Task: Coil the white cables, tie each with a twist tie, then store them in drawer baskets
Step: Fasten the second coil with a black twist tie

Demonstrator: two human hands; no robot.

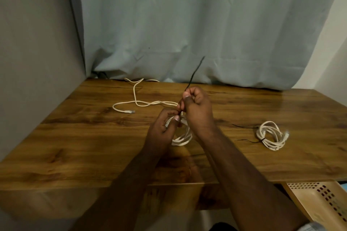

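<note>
Cable coil [181,139] in left hand [163,127] grip; right hand [197,110] pinches black twist tie [195,73] above wooden surface [93,146]; curtain [187,24] behind; fingers hide the tie point.

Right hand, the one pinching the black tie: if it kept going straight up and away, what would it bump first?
Probably the pale curtain behind the table. Nothing else shows past the right hand along the twist tie, though depth is hard to judge.

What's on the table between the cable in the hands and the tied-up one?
In the head view, only bare wooden table and the right forearm lie between the held coil and the tied coil, apart from the tied coil's black twist-tie tails.
</note>
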